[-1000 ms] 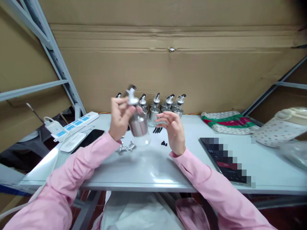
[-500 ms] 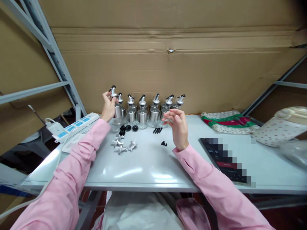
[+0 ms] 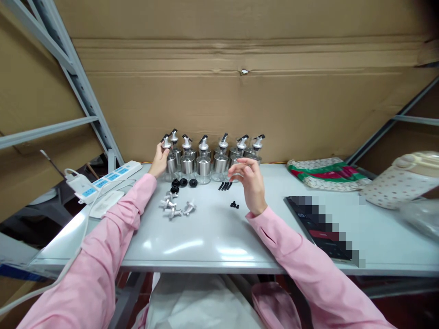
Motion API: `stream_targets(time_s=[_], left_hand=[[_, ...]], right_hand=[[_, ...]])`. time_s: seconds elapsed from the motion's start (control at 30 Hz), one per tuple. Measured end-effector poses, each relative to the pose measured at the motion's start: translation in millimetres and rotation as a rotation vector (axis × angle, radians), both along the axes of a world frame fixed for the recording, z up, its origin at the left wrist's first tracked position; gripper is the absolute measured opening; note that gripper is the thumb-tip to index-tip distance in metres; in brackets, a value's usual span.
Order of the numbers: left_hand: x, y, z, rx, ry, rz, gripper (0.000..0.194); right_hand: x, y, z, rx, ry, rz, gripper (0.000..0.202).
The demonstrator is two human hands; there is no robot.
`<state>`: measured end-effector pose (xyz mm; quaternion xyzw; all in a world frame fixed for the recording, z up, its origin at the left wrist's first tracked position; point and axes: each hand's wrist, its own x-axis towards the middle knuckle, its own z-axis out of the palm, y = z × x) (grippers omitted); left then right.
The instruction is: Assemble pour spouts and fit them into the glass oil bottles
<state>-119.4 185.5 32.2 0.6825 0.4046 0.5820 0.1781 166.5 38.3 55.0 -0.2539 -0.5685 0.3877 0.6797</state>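
White table (image 3: 212, 233) | bottles (image 3: 203, 168) upright, contents unclear | left hand (image 3: 158, 163) grasping leftmost bottle (image 3: 170, 163) | right hand (image 3: 252, 186) free

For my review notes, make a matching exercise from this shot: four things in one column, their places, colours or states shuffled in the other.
1. left hand
2. right hand
3. power strip
4. loose spouts

A. white with blue sockets
B. silver, lying on the table
C. raised, holding nothing
D. at the leftmost bottle

Pairs: 1-D, 2-C, 3-A, 4-B
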Motion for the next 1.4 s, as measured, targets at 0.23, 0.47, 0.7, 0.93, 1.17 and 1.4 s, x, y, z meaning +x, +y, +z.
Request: stream_targets(time_s=[0.23, 0.47, 0.7, 0.93, 1.17, 1.4], left_hand=[[4, 1, -15.1, -0.126, 0.007, 0.007, 0.059], [11, -49, -16.7, 0.060, 0.105, 0.191, 0.065], [16, -120, -13.5, 0.237, 0.655, -0.123, 0.066], [32, -129, -23.6, 0.165, 0.872, -0.320, 0.075], [42, -134, -25.7, 0.252, 1.019, -0.296, 0.057], [45, -134, -30.5, 0.334, 1.063, -0.224, 0.041]], right_hand=[[-1, 1, -1.8, -0.008, -0.012, 0.003, 0.026], [-1, 1, -0.8, -0.010, -0.071, -0.034, 0.018], [-14, 1, -20.2, 0.174, -0.881, 0.262, 0.022], [-30, -13, -33.3, 0.229, -1.337, 0.387, 0.039], [-25, -9, -33.1, 0.232, -1.324, 0.362, 0.036], [-17, -3, -29.6, 0.123, -1.267, 0.335, 0.035]])
